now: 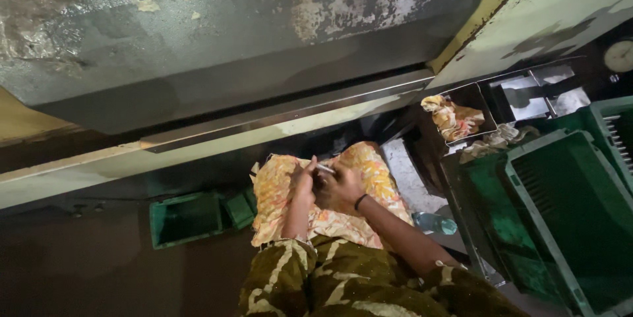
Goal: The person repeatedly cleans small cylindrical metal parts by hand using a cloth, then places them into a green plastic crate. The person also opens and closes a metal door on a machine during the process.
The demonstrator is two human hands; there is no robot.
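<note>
**Two hands pinching a thin metal piece over a patterned cloth**

A small, slim, pale metal piece (325, 168) is lying between the two hands, its bright end sticking out to the left of the right hand; it is too small to tell what kind of part it is. It is hovering just above an orange and yellow patterned cloth (369, 165) that is spreading over the person's lap, below the long steel edge of the machine (277, 116).

The right hand (341, 187), wearing a dark band at the wrist, is closing its grip on the piece, fingers curled tight around it. The left hand (306, 176) is touching the same piece from the other side, fingers bunched together; whether it is truly clamping it I cannot tell.

Outward, a small green bin (186, 218) is sitting on the floor to the left of the cloth. A clear plastic bottle (435, 223) is lying near the right forearm. Large green plastic crates (567, 218) are standing at the right, with crumpled rags (453, 118) just above them in a metal tray.
</note>
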